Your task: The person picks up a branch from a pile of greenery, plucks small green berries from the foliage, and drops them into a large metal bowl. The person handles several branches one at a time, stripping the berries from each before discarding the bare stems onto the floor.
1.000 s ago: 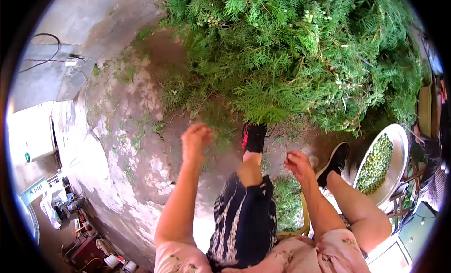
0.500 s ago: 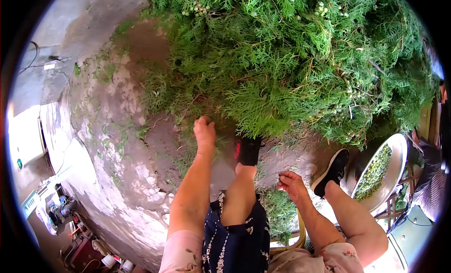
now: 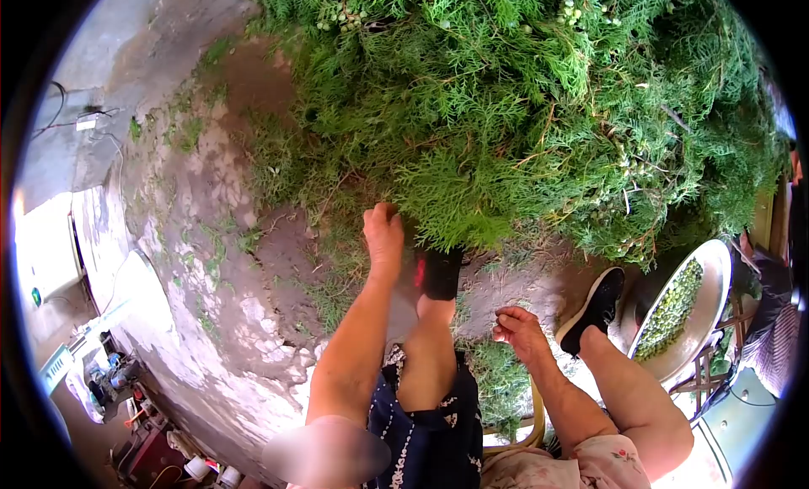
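A large heap of green conifer branches (image 3: 506, 127) spreads in front of me, with small pale green cones among the sprays. My left hand (image 3: 384, 229) is closed at the near edge of the heap, beside the lowest sprays; whatever its fingers hold is hidden. Lower and to the right, my right hand (image 3: 519, 329) hovers over the ground near my leg, thumb and fingers pressed together. Anything pinched there is too small to make out. Off to the right, a metal bowl (image 3: 710, 297) stands tilted in view, with many small green cones (image 3: 672, 314) in it.
Black shoes (image 3: 603, 304) are on my feet below the heap. Loose green sprigs (image 3: 497, 384) lie under my right arm, beside a yellowish curved frame (image 3: 537, 417). Cracked concrete (image 3: 244, 329) extends left, and tools and containers (image 3: 156, 447) sit at the lower left.
My left hand has shifted right and slightly up, closer to the hanging sprays, staying closed. My right hand has moved only slightly left.
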Demonstrator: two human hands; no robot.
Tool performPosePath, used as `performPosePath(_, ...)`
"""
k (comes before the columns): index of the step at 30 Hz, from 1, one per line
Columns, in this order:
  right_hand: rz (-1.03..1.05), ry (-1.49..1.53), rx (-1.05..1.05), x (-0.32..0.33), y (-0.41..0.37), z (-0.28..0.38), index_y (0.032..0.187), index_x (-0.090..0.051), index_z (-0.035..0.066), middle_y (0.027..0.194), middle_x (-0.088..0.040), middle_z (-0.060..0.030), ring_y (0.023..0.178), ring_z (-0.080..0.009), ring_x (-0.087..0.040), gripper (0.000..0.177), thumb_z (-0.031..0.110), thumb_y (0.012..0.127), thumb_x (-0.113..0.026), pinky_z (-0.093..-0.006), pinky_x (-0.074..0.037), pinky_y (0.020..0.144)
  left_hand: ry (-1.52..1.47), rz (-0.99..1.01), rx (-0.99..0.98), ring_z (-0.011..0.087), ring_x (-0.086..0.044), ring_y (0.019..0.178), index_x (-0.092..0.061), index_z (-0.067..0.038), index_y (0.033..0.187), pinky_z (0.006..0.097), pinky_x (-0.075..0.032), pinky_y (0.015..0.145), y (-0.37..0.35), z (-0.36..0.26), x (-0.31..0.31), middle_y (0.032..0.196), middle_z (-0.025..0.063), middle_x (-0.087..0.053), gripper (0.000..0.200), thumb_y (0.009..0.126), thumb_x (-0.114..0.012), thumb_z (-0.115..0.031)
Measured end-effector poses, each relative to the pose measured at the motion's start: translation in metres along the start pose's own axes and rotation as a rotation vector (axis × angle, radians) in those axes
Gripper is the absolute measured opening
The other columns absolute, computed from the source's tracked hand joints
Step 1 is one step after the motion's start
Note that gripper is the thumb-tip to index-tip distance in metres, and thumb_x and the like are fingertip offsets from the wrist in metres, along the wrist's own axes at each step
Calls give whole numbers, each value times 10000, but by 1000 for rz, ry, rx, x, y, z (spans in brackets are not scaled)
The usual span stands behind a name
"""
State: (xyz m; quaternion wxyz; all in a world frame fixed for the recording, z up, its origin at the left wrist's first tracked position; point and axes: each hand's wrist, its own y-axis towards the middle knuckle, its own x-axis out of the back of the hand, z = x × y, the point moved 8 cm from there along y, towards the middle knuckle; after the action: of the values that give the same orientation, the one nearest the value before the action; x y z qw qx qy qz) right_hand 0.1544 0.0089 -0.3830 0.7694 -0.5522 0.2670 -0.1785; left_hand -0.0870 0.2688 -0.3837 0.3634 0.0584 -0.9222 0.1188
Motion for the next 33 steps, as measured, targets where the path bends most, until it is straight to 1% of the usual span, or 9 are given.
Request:
performPosePath(5,-10,-2,-7,7,2,0,971,-560,-47,796,-569,-88,663,-177,-563,159,13,824,-542,-303,-515,563,96,14,-99,342,-517,766,-572,-38,861,398,-443,692,-2,-8,-5,843,172,-529,166,704,-625,-39)
performPosePath(8,11,-13,7,6,2,3,984,-556,-45,812,-569,-89,679,-180,-567,173,16,823,-544,-301,-509,574,167,-69,-62,276,-554,703,-574,-16,865,357,-460,641,-9,-3,2,803,141,-560,135,739,-610,-48)
performPosePath(11,75,-18,33,-8,0,15,992,-553,-41,836,-569,-91,711,-184,-570,183,38,827,-546,-308,-503,604,-569,55,470,183,-570,626,-574,17,867,292,-463,580,-32,18,5,752,93,-589,124,779,-591,-70)
performPosePath(12,99,-18,44,-20,-3,22,992,-552,-40,845,-569,-91,724,-185,-570,186,48,829,-547,-311,-501,616,-530,108,495,133,-557,618,-554,49,928,257,-486,651,-42,9,14,770,62,-574,156,822,-551,-64)
performPosePath(15,215,44,75,-54,-3,34,1002,-559,-19,882,-577,-96,770,-197,-571,215,118,837,-563,-334,-503,669,-700,326,442,163,-585,654,-581,28,891,273,-473,605,-78,-39,27,806,96,-610,146,779,-590,-66)
performPosePath(18,310,235,94,-99,-13,50,959,-547,22,902,-579,-85,777,-200,-584,228,236,882,-523,-354,-501,675,-466,526,-179,174,-576,813,-588,14,878,299,-471,749,-96,-104,37,904,95,-588,107,776,-564,-6)
performPosePath(22,442,422,123,-147,-41,80,1013,-526,17,1000,-563,-97,910,-222,-553,421,412,870,-493,-374,-476,766,-391,747,-452,282,-567,933,-586,8,869,344,-448,804,-102,-180,50,992,147,-578,135,743,-584,-37)
performPosePath(25,461,467,131,-152,-52,93,1028,-522,21,1003,-567,-99,914,-227,-557,448,439,873,-470,-382,-477,773,-360,713,-834,299,-566,923,-589,-5,873,361,-445,812,-109,-218,54,990,137,-586,160,721,-593,-56)
performPosePath(33,320,555,284,-95,-62,117,919,-549,27,911,-575,-86,913,-233,-532,414,434,858,-503,-381,-429,836,-211,796,-1249,231,-556,924,-592,-107,801,344,-403,818,-154,-235,24,973,64,-602,137,669,-607,-75)
